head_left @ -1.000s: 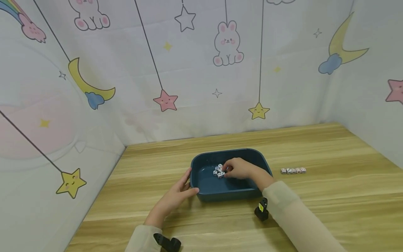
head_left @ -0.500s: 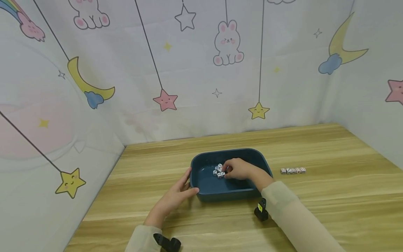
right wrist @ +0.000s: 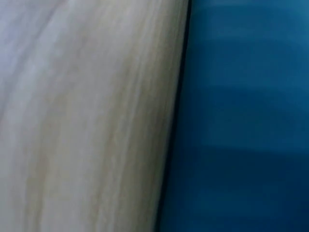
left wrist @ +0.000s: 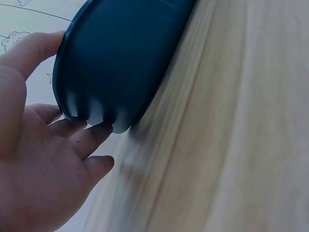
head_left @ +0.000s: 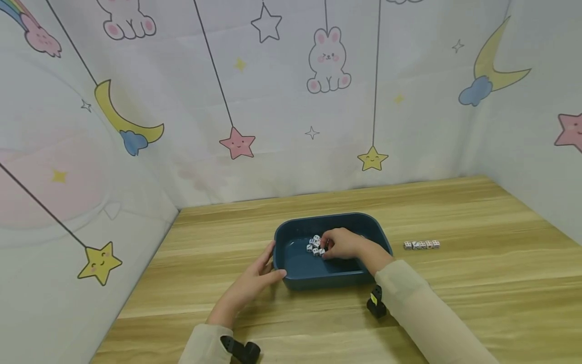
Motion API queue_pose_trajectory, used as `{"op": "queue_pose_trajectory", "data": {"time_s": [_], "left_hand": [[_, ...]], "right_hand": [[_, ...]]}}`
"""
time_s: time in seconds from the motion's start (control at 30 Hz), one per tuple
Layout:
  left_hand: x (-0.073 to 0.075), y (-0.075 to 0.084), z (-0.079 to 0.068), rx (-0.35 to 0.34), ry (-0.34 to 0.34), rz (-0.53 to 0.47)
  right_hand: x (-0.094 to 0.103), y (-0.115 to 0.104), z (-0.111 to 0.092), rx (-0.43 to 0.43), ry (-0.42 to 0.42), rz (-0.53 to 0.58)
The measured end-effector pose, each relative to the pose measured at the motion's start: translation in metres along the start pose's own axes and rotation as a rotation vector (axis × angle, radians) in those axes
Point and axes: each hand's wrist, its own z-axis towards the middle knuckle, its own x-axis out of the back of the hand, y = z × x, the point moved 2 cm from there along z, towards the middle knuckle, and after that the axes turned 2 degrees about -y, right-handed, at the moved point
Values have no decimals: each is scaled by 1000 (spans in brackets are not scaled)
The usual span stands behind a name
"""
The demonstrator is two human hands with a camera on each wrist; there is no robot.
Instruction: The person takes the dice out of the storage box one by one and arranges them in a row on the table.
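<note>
Head view gives me the whole table [head_left: 477, 222], with a dark blue tray [head_left: 320, 282] sitting on it before a cloth backdrop [head_left: 282, 111] printed with rabbits, moons and stars. I see the left hand [head_left: 248, 284] resting against the tray's left end, its thumb at the near corner and the other fingers along the outer wall. From the left wrist I can make out those fingers spread apart, tips touching the blue plastic. I have the right hand [head_left: 344, 244] down inside the tray, fingers bent and thumb right at a pile of dice [head_left: 316, 245], which lies near the middle of the tray floor; I cannot tell whether the fingertips pinch a die. Outside, to the right of the tray, I see a row of dice [head_left: 422, 244], five of them standing side by side on the wood. Each pale sleeve has a black gadget at the cuff, one by the left wrist [head_left: 241, 350] and one by the right. My right wrist view is blurred, showing wood beside blue plastic.
</note>
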Motion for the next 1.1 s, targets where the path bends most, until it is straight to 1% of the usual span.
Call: {"op": "queue_pose_trajectory", "data": {"time_s": [0.3, 0.53, 0.7, 0.83, 0.97, 1.1], "left_hand": [[2, -1, 0, 4, 0, -2], [2, -2, 0, 12, -10, 8], [2, -2, 0, 9, -7, -7], [2, -1, 0, 8, -4, -11], [2, -1, 0, 11, -13, -16], [2, -1, -1, 11, -18, -24]], "right_hand": [[0, 0, 1, 17, -12, -18], [8, -1, -7, 50, 1, 1], [23, -1, -18, 105, 24, 13], [40, 2, -32, 125, 54, -1], [60, 13, -50, 109, 80, 0], [80, 30, -70, 66, 112, 3]]}}
